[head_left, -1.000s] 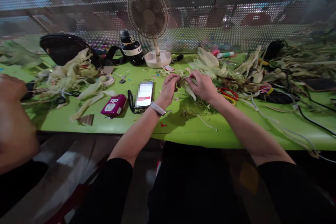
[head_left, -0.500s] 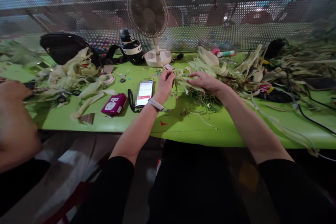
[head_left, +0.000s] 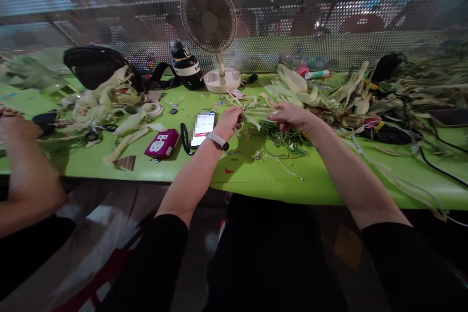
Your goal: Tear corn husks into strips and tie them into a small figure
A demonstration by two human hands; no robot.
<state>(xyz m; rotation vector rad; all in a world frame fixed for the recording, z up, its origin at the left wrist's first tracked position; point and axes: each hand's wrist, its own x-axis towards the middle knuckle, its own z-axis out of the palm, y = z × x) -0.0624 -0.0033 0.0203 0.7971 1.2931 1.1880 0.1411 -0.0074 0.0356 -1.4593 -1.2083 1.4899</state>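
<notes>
My left hand (head_left: 230, 122) is closed around a small bundle of pale green corn husk strips (head_left: 250, 116) above the table. My right hand (head_left: 290, 116) has its fingers pinched at the right end of a strip that runs between the two hands. Under and beside my right hand lies a heap of thin green shreds (head_left: 285, 139). Behind it a pile of corn husks (head_left: 292, 80) spreads to the right. A lit phone (head_left: 203, 129) lies just left of my left wrist.
On the green table (head_left: 263, 180) stand a fan (head_left: 210, 24) and a black bottle (head_left: 185, 68). A purple pouch (head_left: 162, 144), more husks (head_left: 117, 90) and a black bag (head_left: 98, 66) lie left. Cables (head_left: 438, 151) cross the right side. Another person's arm (head_left: 29, 165) rests at far left.
My right hand has drawn slightly right and its fingers have closed on the strip. My left hand has turned and lowered a little. The other person's arm has shifted.
</notes>
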